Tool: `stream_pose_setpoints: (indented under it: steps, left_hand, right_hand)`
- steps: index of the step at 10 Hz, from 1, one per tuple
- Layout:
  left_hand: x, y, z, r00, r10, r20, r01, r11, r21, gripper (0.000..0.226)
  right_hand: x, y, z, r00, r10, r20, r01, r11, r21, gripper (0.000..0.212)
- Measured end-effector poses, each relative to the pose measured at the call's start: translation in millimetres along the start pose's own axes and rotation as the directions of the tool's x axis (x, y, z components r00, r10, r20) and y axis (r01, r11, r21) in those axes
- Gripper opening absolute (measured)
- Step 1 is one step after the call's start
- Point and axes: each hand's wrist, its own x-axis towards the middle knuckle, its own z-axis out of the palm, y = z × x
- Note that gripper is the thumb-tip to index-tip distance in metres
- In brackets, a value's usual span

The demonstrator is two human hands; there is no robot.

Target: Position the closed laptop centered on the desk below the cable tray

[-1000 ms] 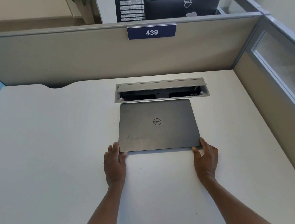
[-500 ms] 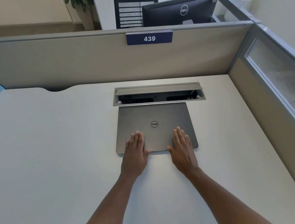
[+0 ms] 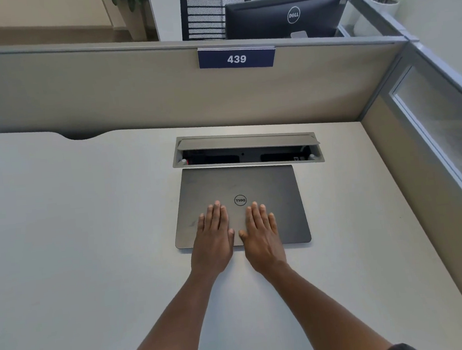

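Observation:
A closed dark grey laptop (image 3: 239, 185) with a round logo lies flat on the white desk (image 3: 75, 230), its far edge against the open cable tray (image 3: 247, 149). My left hand (image 3: 214, 235) rests palm down on the lid's near half, left of the logo. My right hand (image 3: 261, 232) lies flat beside it, just right of the logo. Both hands have straight fingers and grip nothing; their thumbs almost touch. The laptop's near edge is partly hidden under my hands.
A beige partition (image 3: 105, 96) with a blue "439" sign (image 3: 236, 59) stands behind the desk. A side panel with frosted glass (image 3: 444, 134) closes the right. Beyond the partition are a monitor (image 3: 288, 16) and a chair (image 3: 207, 12).
My hands left the laptop's near corners, came onto the lid and have slid closer together near the logo. The laptop has stayed below the tray.

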Motion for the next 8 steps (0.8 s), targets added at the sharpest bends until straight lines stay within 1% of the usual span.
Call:
stream_pose_setpoints:
  steps: [1, 3, 5, 7, 8]
  left_hand:
    - [-0.2, 1.3, 1.3, 1.0, -0.01, -0.024, 0.011, 1.0, 0.02, 0.063]
    - [-1.0, 1.8, 2.6, 0.999, -0.023, -0.026, 0.023, 1.0, 0.012, 0.063]
    - [0.3, 2.2, 4.1, 0.999, -0.026, -0.038, 0.027, 0.999, 0.028, 0.063]
    - [0.9, 0.7, -2.5, 1.0, -0.004, 0.008, 0.004, 1.0, -0.003, 0.063]
    - [2.1, -1.4, -5.9, 0.999, 0.045, 0.027, -0.046, 0.998, 0.03, 0.063]
  right_hand:
    - [-0.4, 2.0, 5.0, 0.999, 0.006, -0.032, -0.007, 0.999, -0.04, 0.062]
    - [-1.1, 1.5, 10.1, 0.998, 0.011, -0.069, -0.015, 0.998, -0.053, 0.061]
    - [0.0, 2.1, 11.0, 0.997, 0.018, -0.071, -0.023, 0.997, -0.077, 0.061]
    - [-0.8, -0.4, 6.1, 0.998, 0.019, -0.06, -0.021, 0.999, -0.024, 0.061]
    - [-1.5, -2.1, 3.6, 0.998, 0.028, -0.056, -0.028, 1.0, 0.005, 0.062]
